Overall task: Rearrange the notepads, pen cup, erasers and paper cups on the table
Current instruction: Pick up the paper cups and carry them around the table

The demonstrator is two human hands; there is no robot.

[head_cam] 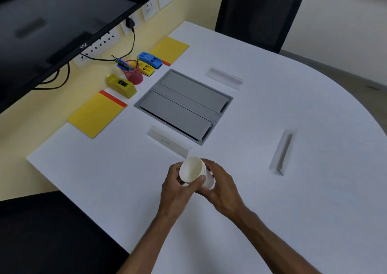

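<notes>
Both hands hold white paper cups above the near middle of the white table. The cups look nested, tilted with the open mouth toward me. My left hand wraps the front cup, and my right hand grips the stack from the right. Two yellow notepads lie by the wall, one near left and one far. Between them stand a red mesh pen cup with pens, a yellow eraser, a second yellow eraser and a blue eraser.
A grey cable hatch is set in the table's middle. Three clear name-card holders lie around it: near, far and right. A monitor hangs at left with cables. A black chair stands at the far edge.
</notes>
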